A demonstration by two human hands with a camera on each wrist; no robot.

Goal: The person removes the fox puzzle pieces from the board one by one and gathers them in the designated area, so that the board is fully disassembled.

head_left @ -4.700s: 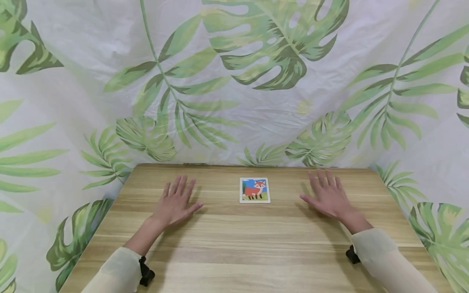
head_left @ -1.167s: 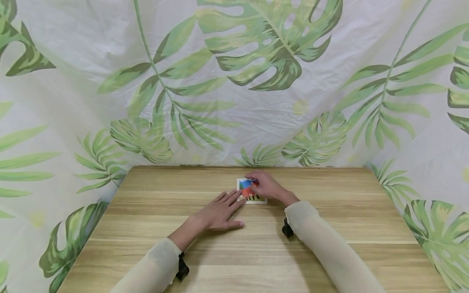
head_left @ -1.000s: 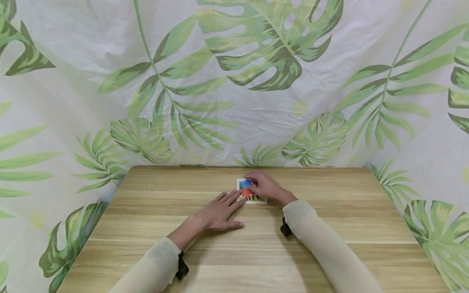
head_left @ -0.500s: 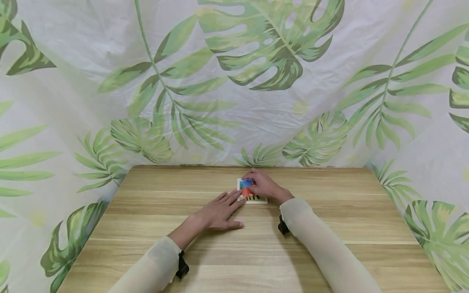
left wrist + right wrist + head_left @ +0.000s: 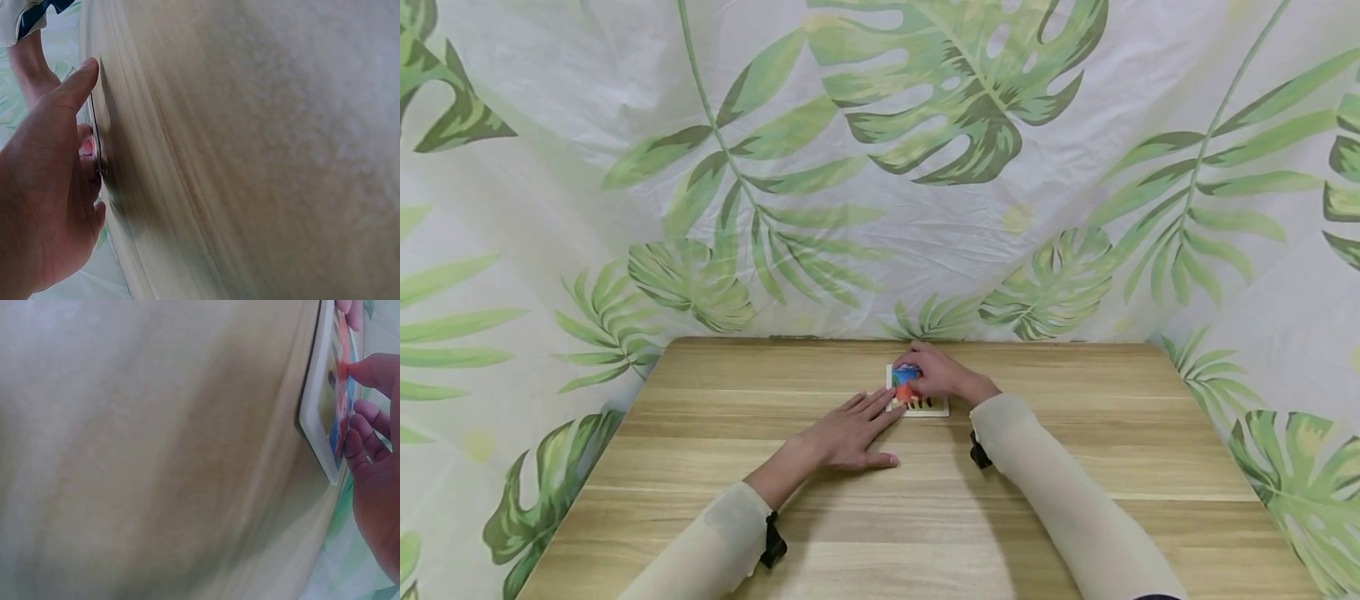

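Observation:
A small square fox picture board (image 5: 934, 412) with a white rim lies flat near the table's far edge. My left hand (image 5: 850, 435) rests palm down on the table, its fingers straight and their tips on the board's left side. In the left wrist view the left hand (image 5: 50, 175) hides most of the board. My right hand (image 5: 940, 372) reaches over the board's right part, thumb on the red of the fox and fingers curled at the blue top. In the right wrist view the right hand (image 5: 375, 425) touches the picture (image 5: 339, 381); whether part of it is lifted, I cannot tell.
The wood-grain table (image 5: 880, 533) spreads in front of both forearms. Behind it hangs a white cloth (image 5: 925, 242) printed with green leaves. A black wrist camera (image 5: 772, 542) sits under the left sleeve, another (image 5: 979, 452) under the right.
Both hands have come inward from the table's sides onto the board. Over the last second my right hand has shifted slightly left and away from me, while the left has stayed still.

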